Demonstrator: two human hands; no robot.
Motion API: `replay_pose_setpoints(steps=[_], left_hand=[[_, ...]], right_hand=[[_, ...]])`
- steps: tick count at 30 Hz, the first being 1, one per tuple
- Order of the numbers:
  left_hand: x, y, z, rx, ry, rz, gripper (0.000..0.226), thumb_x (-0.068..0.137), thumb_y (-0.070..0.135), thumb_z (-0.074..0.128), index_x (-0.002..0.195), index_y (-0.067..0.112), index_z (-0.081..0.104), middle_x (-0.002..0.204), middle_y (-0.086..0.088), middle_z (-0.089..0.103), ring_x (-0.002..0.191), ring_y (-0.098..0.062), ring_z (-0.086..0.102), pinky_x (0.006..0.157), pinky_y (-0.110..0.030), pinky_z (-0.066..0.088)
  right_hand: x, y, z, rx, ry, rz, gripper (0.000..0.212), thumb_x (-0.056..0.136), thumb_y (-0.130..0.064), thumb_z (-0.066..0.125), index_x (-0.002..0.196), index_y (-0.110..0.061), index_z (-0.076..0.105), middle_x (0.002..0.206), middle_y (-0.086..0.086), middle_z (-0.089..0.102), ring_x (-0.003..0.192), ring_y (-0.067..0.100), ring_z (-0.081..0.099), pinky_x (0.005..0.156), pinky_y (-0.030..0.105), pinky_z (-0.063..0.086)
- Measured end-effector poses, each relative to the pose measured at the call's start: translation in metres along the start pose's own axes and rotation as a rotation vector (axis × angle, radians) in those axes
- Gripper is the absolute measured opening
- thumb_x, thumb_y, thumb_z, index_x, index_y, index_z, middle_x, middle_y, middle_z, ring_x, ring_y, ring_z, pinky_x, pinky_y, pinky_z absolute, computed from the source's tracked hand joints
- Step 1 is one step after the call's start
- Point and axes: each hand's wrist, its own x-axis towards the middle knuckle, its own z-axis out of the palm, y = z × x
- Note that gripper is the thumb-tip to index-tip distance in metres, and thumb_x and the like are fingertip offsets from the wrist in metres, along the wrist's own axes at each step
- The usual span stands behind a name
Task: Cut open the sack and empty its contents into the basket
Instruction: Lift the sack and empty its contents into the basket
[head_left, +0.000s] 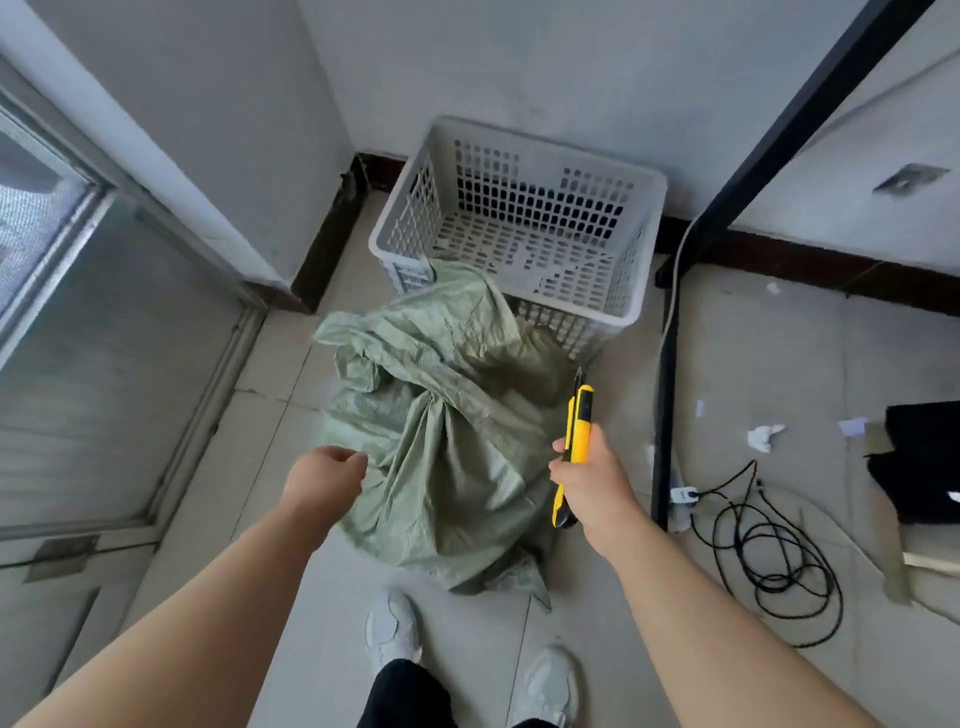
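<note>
A pale green woven sack (447, 431) lies crumpled on the tiled floor, its neck gathered and tied near the middle. Its far end leans against a grey perforated plastic basket (649, 249), which stands in the corner with nothing in it. My right hand (592, 480) grips a yellow and black utility knife (577, 441), blade end pointing away, just right of the sack. My left hand (324, 480) hovers at the sack's left edge with curled fingers; whether it touches the fabric is unclear.
A black metal frame leg (667, 415) stands right of the sack. Coiled black cable (769, 551) and paper scraps (763, 435) lie further right, beside a black object (924, 462). A glass door (119, 364) is on the left. My shoes (395, 629) are below the sack.
</note>
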Motion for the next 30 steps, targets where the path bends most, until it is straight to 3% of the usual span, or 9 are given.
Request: replay_pose_setpoints(steps=[3, 7, 8, 10, 11, 13, 17, 20, 30], left_hand=[[0.034, -0.029, 0.018, 0.080, 0.023, 0.001, 0.032, 0.088, 0.016, 0.061, 0.119, 0.006, 0.063, 0.093, -0.007, 0.066, 0.075, -0.023, 0.060, 0.068, -0.026, 0.046], [0.080, -0.053, 0.040, 0.297, 0.016, 0.050, 0.088, 0.082, 0.011, 0.072, 0.152, 0.025, 0.021, 0.151, -0.012, 0.034, 0.105, -0.032, 0.060, 0.050, -0.024, 0.043], [0.092, -0.058, 0.044, 0.393, 0.009, 0.064, 0.098, 0.079, 0.011, 0.075, 0.152, 0.031, 0.013, 0.157, -0.011, 0.020, 0.118, -0.034, 0.052, 0.052, -0.025, 0.048], [0.119, -0.072, 0.053, 0.592, 0.017, 0.104, 0.105, 0.074, 0.018, 0.079, 0.151, 0.039, 0.010, 0.160, -0.009, 0.001, 0.140, -0.035, 0.027, 0.091, -0.040, 0.052], [0.130, -0.078, 0.057, 0.655, 0.027, 0.128, 0.097, 0.074, 0.024, 0.078, 0.149, 0.040, 0.018, 0.160, -0.009, 0.000, 0.143, -0.035, 0.019, 0.108, -0.045, 0.039], [0.147, -0.084, 0.063, 0.668, 0.071, 0.185, 0.059, 0.081, 0.029, 0.070, 0.136, 0.033, 0.048, 0.156, -0.012, 0.012, 0.140, -0.035, 0.023, 0.113, -0.044, 0.029], [0.146, -0.081, 0.056, 0.430, 0.163, 0.308, 0.011, 0.089, 0.013, 0.049, 0.098, 0.013, 0.056, 0.109, -0.013, 0.055, 0.095, -0.035, 0.056, 0.074, -0.036, 0.044], [0.124, -0.070, 0.036, 0.285, 0.191, 0.312, 0.007, 0.093, 0.008, 0.042, 0.098, 0.011, 0.047, 0.084, -0.012, 0.057, 0.070, -0.029, 0.050, 0.058, -0.033, 0.034], [0.051, 0.031, -0.011, -0.021, 0.279, 0.451, 0.009, 0.099, 0.013, 0.034, 0.093, 0.006, 0.036, 0.068, -0.003, 0.047, 0.064, -0.029, 0.043, 0.056, -0.037, 0.028]], right_hand=[[0.028, 0.036, 0.022, -0.053, 0.055, 0.020, 0.033, 0.084, 0.006, 0.052, 0.113, -0.010, 0.048, 0.094, 0.001, 0.051, 0.062, 0.012, 0.046, 0.045, 0.019, 0.037], [0.063, 0.070, 0.048, -0.114, 0.212, 0.042, 0.050, 0.062, -0.020, 0.081, 0.098, -0.013, 0.047, 0.086, 0.006, 0.056, 0.066, 0.020, 0.054, 0.055, 0.029, 0.044], [0.073, 0.079, 0.054, -0.134, 0.243, 0.025, 0.056, 0.055, -0.028, 0.083, 0.095, -0.016, 0.047, 0.089, 0.009, 0.059, 0.070, 0.024, 0.058, 0.058, 0.033, 0.048], [0.092, 0.091, 0.067, -0.107, 0.297, -0.014, 0.058, 0.049, -0.032, 0.084, 0.092, -0.019, 0.048, 0.088, 0.008, 0.061, 0.072, 0.025, 0.061, 0.063, 0.039, 0.054], [0.100, 0.095, 0.072, -0.073, 0.324, -0.027, 0.055, 0.053, -0.029, 0.085, 0.092, -0.018, 0.050, 0.083, 0.003, 0.062, 0.069, 0.021, 0.060, 0.065, 0.038, 0.054], [0.113, 0.099, 0.079, 0.031, 0.384, -0.046, 0.038, 0.063, -0.024, 0.083, 0.086, -0.017, 0.054, 0.073, 0.000, 0.061, 0.062, 0.017, 0.058, 0.064, 0.034, 0.051], [0.111, 0.098, 0.082, 0.238, 0.413, -0.013, 0.024, 0.080, -0.014, 0.070, 0.068, -0.016, 0.049, 0.056, 0.004, 0.053, 0.043, 0.015, 0.049, 0.051, 0.029, 0.043], [0.095, 0.074, 0.071, 0.242, 0.391, 0.028, 0.022, 0.085, -0.015, 0.066, 0.069, -0.016, 0.050, 0.058, 0.006, 0.054, 0.046, 0.016, 0.049, 0.044, 0.022, 0.041], [0.059, -0.057, 0.029, 0.317, 0.404, -0.103, 0.011, 0.086, -0.016, 0.062, 0.077, -0.017, 0.057, 0.052, 0.001, 0.054, 0.051, 0.019, 0.051, 0.060, 0.034, 0.043]])
